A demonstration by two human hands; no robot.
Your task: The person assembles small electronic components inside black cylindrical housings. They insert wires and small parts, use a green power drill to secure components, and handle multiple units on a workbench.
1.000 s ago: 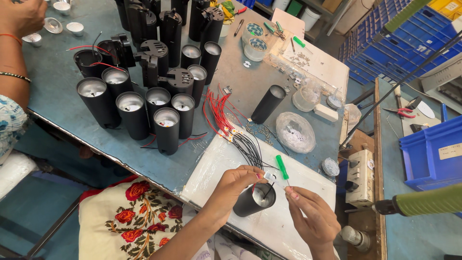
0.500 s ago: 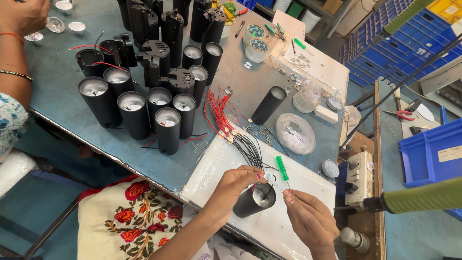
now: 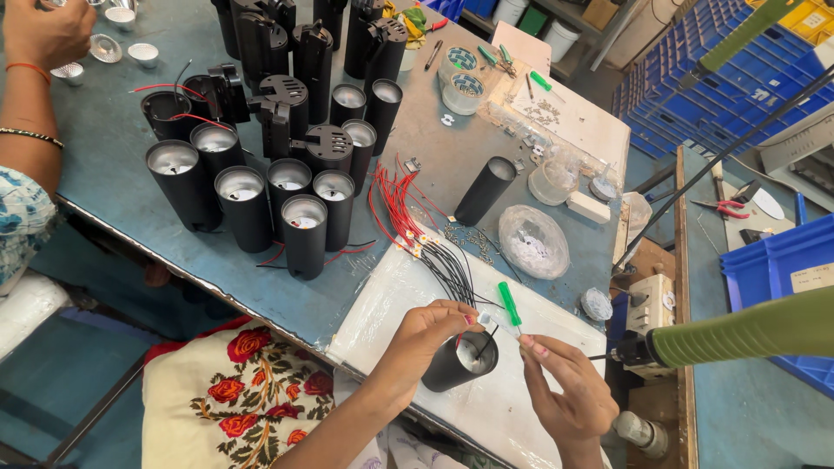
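The left hand [image 3: 426, 334] grips a black can [image 3: 462, 360] near its open rim and pinches a small white chip [image 3: 486, 320] at the mouth. The right hand [image 3: 569, 386] closes on a green screwdriver [image 3: 510, 306], its tip hidden behind the fingers. The can rests tilted on a white pad [image 3: 521, 408] at the near edge of the bench [image 3: 104, 156].

The can looks like a rigid, smooth, matte metal tube, probably light but apt to roll; around the wall near the rim seems the surest hold. The chip looks tiny and thin, likely fragile, best held by its edges. Red and black wires [image 3: 434, 243] trail from it, limp and easily snagged.

More cans [image 3: 252, 200] stand upright behind, shiny reflectors inside. A clear plastic bag [image 3: 532, 241] lies crinkled nearby. Another person's hand [image 3: 43, 35] works at the far left.
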